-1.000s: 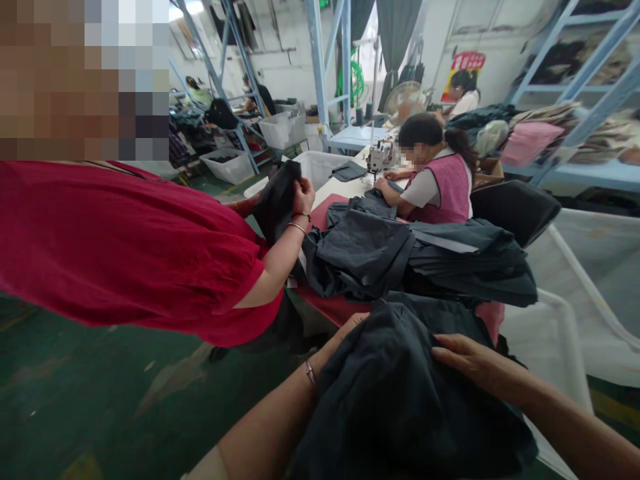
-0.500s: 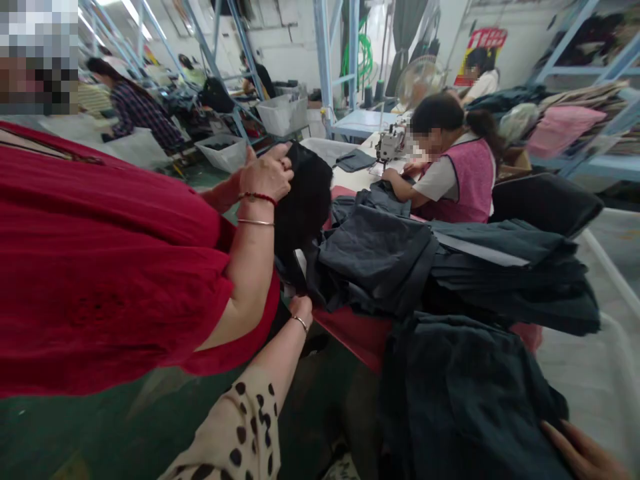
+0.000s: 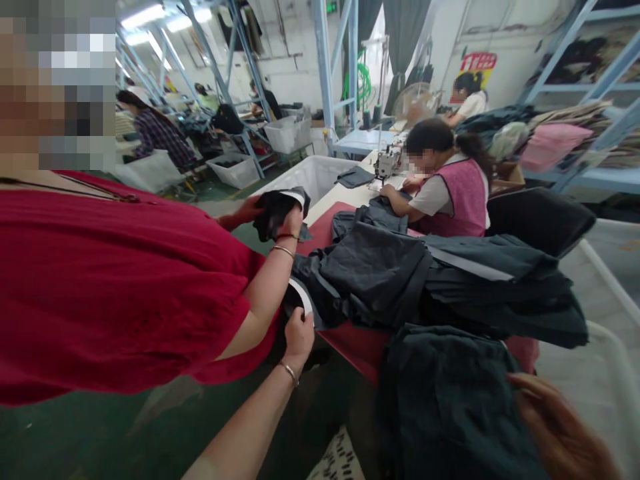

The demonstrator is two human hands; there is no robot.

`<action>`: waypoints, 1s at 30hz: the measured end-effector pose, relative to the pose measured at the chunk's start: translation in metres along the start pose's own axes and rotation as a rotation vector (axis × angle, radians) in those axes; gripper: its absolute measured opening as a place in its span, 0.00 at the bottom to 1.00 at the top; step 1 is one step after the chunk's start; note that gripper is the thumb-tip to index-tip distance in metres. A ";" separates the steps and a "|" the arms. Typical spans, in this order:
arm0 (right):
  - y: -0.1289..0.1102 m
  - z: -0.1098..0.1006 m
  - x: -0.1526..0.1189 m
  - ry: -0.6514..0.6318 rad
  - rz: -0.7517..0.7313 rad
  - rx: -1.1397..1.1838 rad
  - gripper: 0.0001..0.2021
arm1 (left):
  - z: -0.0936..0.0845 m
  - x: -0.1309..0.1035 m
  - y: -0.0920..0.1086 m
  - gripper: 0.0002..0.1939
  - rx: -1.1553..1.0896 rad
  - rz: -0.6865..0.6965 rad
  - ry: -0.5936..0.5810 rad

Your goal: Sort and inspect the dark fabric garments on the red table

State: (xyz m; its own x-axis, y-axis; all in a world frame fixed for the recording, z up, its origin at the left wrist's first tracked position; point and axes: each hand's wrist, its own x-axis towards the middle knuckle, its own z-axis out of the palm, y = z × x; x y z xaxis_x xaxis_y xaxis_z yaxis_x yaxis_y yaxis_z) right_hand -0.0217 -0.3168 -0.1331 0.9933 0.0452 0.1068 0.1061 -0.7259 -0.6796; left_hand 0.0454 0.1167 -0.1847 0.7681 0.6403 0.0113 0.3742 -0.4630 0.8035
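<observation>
right hand (image 3: pixel 563 433) motion-blurred, cut by lower edge, left hand (image 3: pixel 299 335) fingers hidden in dark fabric (image 3: pixel 365 273)

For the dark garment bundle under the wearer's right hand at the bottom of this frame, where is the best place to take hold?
Grip the dark garment bundle along its upper right edge, coming from the right, probably. The right hand already rests there, the cloth hangs loose below, and the left hand is busy at the fabric pile's white-edged corner.

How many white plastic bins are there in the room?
3: one white bin beside the sewing table, one on the floor behind it, one farther back by the racks. Others may be hidden.
</observation>
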 end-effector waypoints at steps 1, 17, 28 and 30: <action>-0.026 0.011 0.006 0.019 -0.145 0.054 0.12 | -0.010 -0.013 0.007 0.12 0.005 0.054 -0.002; -0.224 0.062 0.092 -0.595 -1.250 -0.520 0.09 | -0.132 -0.131 0.069 0.09 0.358 0.871 -0.225; -0.200 0.084 0.057 -0.492 -0.542 -0.201 0.09 | -0.095 -0.186 0.066 0.18 -0.614 -0.085 -0.286; -0.203 0.098 0.034 -0.524 -0.526 -0.101 0.08 | -0.079 -0.189 0.073 0.21 -0.928 -0.413 -0.396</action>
State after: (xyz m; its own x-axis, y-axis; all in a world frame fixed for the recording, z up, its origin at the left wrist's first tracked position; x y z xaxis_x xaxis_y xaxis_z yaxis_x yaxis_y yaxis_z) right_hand -0.0053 -0.1007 -0.0631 0.7076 0.7063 0.0221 0.5934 -0.5769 -0.5613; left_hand -0.1133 0.0102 -0.0810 0.8483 0.3200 -0.4219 0.2315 0.4925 0.8390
